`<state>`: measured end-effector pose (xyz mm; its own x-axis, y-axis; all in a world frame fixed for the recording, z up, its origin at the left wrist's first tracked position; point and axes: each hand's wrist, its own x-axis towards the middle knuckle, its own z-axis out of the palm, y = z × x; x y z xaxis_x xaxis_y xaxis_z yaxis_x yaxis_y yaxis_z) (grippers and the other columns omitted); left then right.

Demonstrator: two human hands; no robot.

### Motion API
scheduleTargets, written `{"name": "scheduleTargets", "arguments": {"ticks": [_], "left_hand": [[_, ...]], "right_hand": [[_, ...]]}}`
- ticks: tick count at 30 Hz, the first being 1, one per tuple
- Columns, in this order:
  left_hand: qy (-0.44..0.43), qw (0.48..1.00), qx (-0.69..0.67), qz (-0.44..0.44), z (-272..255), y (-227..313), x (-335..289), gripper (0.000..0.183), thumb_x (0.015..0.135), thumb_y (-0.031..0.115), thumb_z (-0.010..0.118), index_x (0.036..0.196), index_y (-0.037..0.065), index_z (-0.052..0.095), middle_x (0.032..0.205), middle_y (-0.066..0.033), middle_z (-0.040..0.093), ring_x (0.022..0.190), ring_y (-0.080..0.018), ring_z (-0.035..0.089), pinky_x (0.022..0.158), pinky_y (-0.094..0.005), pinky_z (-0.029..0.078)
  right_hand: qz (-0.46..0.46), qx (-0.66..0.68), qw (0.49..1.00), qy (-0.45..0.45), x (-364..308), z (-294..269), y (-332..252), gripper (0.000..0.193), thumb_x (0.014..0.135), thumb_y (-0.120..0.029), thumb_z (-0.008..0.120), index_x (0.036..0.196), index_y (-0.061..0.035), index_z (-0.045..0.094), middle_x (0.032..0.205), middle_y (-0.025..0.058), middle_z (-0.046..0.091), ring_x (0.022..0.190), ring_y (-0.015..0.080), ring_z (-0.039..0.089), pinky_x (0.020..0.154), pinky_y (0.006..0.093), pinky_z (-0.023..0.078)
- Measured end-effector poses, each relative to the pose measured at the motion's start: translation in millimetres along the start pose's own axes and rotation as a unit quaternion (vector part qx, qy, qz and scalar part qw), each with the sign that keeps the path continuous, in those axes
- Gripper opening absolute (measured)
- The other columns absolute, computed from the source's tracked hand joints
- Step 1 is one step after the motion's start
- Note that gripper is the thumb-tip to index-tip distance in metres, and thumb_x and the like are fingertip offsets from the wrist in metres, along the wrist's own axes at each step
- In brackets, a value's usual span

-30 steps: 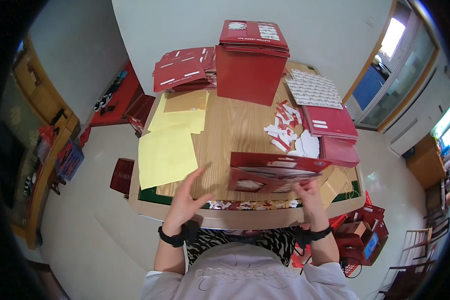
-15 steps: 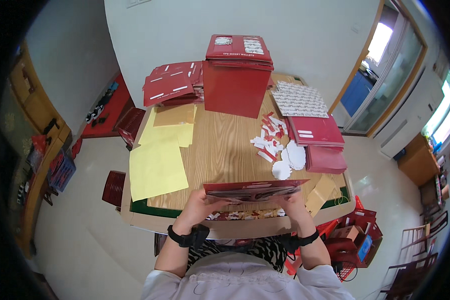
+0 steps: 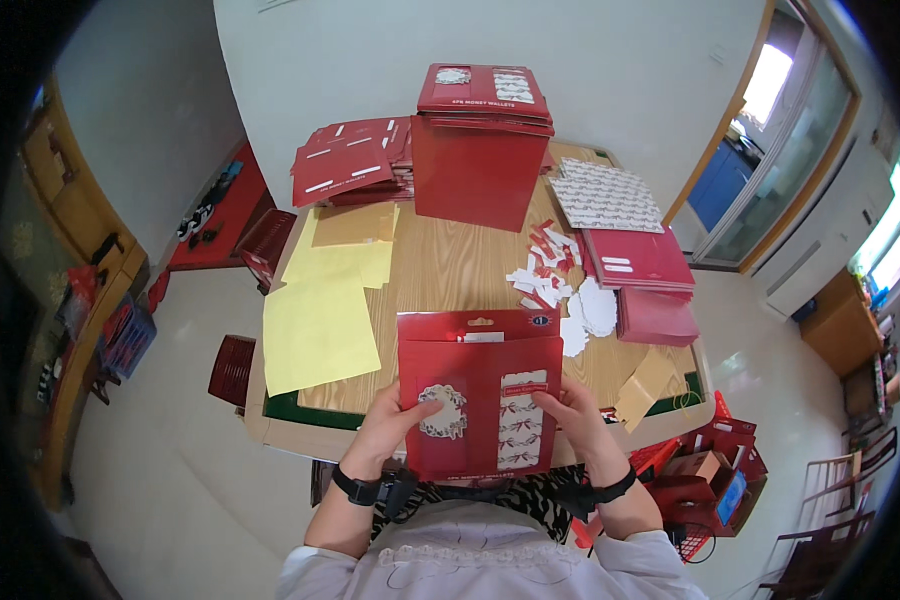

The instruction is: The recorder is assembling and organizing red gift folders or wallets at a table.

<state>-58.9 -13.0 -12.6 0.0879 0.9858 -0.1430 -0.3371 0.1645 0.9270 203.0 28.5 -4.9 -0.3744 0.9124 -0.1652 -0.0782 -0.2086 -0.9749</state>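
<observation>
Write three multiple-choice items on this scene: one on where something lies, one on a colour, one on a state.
1. Where are the yellow paper sheets on the wooden table?
A. on the person's left side
B. on the person's right side
C. under the tall stack at the far edge

2. What colour is the card pack being held?
A. blue
B. red
C. green

3. How is that pack held?
A. by the left hand alone
B. lying flat on the table, untouched
C. by both hands, one at each side

Answers:
1. A, the sheets lie along the table's left part.
2. B, its face is red with two pale decorated panels.
3. C, the left hand grips its left edge and the right hand its right edge, above the near table edge.
</observation>
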Motion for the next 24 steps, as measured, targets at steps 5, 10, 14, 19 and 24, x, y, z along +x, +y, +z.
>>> {"name": "scheduleTargets", "arguments": {"ticks": [5, 10, 14, 19, 24], "left_hand": [[0.006, 0.999, -0.048, -0.005, 2.4, -11.6, -5.7, 0.036, 0.080, -0.002, 0.060, 0.115, 0.001, 0.051, 0.105, -0.0050, 0.060, 0.095, -0.0113, 0.056, 0.082, -0.0261, 0.045], [-0.008, 0.997, -0.080, -0.005, 11.2, -7.0, -10.3, 0.037, 0.080, -0.004, 0.060, 0.115, 0.001, 0.050, 0.106, -0.0048, 0.059, 0.096, -0.0115, 0.056, 0.083, -0.0266, 0.045], [0.003, 0.999, -0.051, -0.002, 15.3, -5.9, -15.2, 0.038, 0.079, -0.005, 0.060, 0.115, 0.001, 0.050, 0.106, -0.0043, 0.059, 0.096, -0.0112, 0.055, 0.083, -0.0266, 0.045], [0.022, 0.999, -0.046, -0.006, 8.4, -15.9, -31.8, 0.032, 0.081, -0.004, 0.057, 0.112, 0.000, 0.052, 0.104, -0.0054, 0.060, 0.092, -0.0128, 0.058, 0.082, -0.0278, 0.047], [0.026, 0.995, -0.030, -0.087, -8.3, -19.2, -53.7, 0.025, 0.087, 0.007, 0.054, 0.112, 0.002, 0.055, 0.103, 0.0004, 0.060, 0.087, -0.0056, 0.055, 0.076, -0.0201, 0.045]], "right_hand": [[-0.012, -0.018, 1.000, 0.022, -0.4, 9.4, 14.6, 0.031, 0.084, -0.008, 0.060, 0.113, -0.0004, 0.053, 0.102, 0.0056, 0.061, 0.088, 0.0105, 0.057, 0.077, 0.0262, 0.047], [0.064, 0.089, 0.993, 0.039, -1.3, 12.9, 8.6, 0.032, 0.081, -0.006, 0.063, 0.112, -0.0010, 0.054, 0.101, 0.0059, 0.061, 0.088, 0.0122, 0.058, 0.076, 0.0272, 0.048], [0.045, 0.067, 0.996, 0.038, -1.7, 13.8, 9.9, 0.032, 0.080, -0.002, 0.062, 0.111, -0.0001, 0.053, 0.102, 0.0089, 0.062, 0.089, 0.0145, 0.060, 0.076, 0.0289, 0.049], [0.046, -0.025, 0.998, 0.020, -28.7, 20.6, -1.2, 0.032, 0.082, -0.008, 0.064, 0.111, 0.0011, 0.054, 0.102, 0.0058, 0.061, 0.088, 0.0120, 0.056, 0.076, 0.0268, 0.047], [0.120, -0.028, 0.992, -0.006, -48.9, 8.8, 20.7, 0.038, 0.083, -0.006, 0.062, 0.118, 0.0005, 0.048, 0.105, 0.0061, 0.059, 0.092, 0.0114, 0.054, 0.080, 0.0269, 0.045]]}}
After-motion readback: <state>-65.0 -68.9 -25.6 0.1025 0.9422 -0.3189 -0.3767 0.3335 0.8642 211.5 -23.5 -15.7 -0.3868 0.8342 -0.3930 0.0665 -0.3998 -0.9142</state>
